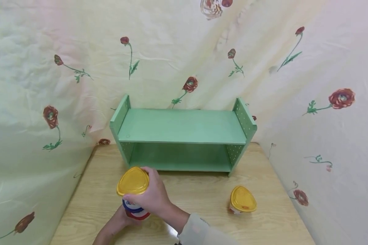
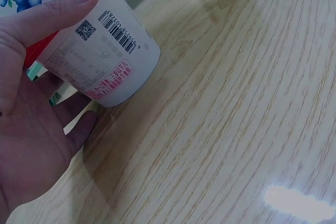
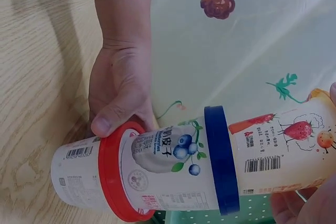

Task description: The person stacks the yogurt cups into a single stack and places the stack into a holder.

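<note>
Three tubs form a stack in front of the shelf's left end. The top tub (image 3: 294, 150) has strawberry print and a yellow lid (image 1: 132, 182); my right hand (image 1: 155, 195) grips it near that lid. Below it, a white tub with blueberry print (image 3: 168, 169) has a blue lid (image 3: 222, 161). At the bottom is a white tub (image 2: 123, 40) with a red lid (image 3: 118, 177). My left hand (image 1: 124, 217) holds the lower part, its thumb at the red lid. Whether the bottom tub touches the table cannot be told.
A green two-level shelf (image 1: 184, 126) stands at the back of the wooden table (image 1: 196, 200). Another yellow-lidded tub (image 1: 243, 199) stands on the table to the right. Flower-printed cloth (image 1: 159, 58) hangs behind and on both sides.
</note>
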Tool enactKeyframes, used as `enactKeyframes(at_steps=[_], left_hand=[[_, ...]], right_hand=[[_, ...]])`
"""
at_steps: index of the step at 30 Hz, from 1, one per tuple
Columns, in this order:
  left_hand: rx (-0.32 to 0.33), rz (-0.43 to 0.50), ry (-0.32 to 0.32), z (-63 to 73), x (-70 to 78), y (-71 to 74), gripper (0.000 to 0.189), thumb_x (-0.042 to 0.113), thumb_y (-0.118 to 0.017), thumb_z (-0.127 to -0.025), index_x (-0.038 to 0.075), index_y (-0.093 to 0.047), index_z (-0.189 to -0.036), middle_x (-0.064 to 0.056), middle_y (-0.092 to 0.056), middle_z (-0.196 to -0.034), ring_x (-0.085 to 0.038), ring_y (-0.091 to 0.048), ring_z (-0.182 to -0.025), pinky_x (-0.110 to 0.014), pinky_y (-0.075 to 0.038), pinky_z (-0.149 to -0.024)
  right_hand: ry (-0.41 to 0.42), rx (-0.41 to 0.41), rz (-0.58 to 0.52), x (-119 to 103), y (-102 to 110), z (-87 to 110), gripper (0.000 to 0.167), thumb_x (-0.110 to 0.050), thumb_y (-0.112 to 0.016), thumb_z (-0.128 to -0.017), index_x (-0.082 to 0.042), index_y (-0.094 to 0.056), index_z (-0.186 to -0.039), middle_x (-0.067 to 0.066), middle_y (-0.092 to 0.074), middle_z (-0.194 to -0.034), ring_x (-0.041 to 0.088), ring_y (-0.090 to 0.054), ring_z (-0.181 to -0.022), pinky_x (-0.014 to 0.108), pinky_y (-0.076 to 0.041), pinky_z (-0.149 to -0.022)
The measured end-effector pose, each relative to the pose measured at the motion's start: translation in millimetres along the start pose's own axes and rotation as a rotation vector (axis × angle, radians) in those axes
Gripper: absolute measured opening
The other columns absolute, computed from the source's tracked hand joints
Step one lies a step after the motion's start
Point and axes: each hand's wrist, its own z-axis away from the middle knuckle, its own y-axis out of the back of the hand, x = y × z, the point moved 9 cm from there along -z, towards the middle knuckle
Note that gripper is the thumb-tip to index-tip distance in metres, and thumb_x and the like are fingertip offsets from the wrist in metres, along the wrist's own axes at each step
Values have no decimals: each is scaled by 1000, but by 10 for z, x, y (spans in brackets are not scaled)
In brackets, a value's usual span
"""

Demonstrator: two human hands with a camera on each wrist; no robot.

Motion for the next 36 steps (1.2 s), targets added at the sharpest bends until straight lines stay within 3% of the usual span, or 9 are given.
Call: enactKeyframes(at_steps=[6,16,21,26,32,36], left_hand=[[28,-69,-70,7,48,20,82,-2,-86,-71,-1,-39,-138,-10,-61,-124,-14,-61,-111,-24,-49,-96],[45,-126,-30,0,-3,35,81,2,-88,-70,-5,-41,-136,-13,-62,-121,-12,-62,-106,-24,-50,-94],[49,-151,-65,10,23,35,79,2,-88,-70,-6,-43,-134,-8,-64,-119,-10,-62,-106,-23,-50,-94],[37,-105,-79,27,31,19,77,0,-87,-72,-4,-42,-135,-5,-63,-120,-11,-61,-108,-24,-49,-95],[41,-77,-56,35,20,20,79,-1,-86,-73,-2,-41,-138,-7,-62,-123,-12,-61,-110,-23,-48,-96],[68,-107,-38,4,16,42,88,2,-88,-70,0,-37,-142,-10,-59,-128,-11,-59,-113,-23,-47,-98]], right_hand=[[15,-13,79,-40,-43,25,91,-55,-90,-66,-27,-44,-140,-10,-50,-125,8,-55,-102,28,-53,-84],[12,22,174,-91,-44,44,93,-57,-90,-65,-25,-43,-139,-8,-50,-121,9,-56,-100,29,-53,-80],[11,34,209,-95,-45,55,98,-58,-90,-64,-24,-41,-143,-7,-52,-121,11,-57,-100,31,-54,-79],[3,20,260,-106,-40,72,109,-63,-88,-63,-24,-35,-151,-5,-53,-126,14,-58,-104,36,-55,-82],[5,0,232,-108,-9,102,112,-66,-87,-62,-27,-33,-152,-5,-48,-125,11,-56,-103,33,-55,-84],[8,-12,155,-85,73,149,113,-62,-88,-64,-26,-30,-154,-4,-44,-139,14,-52,-119,42,-52,-96]])
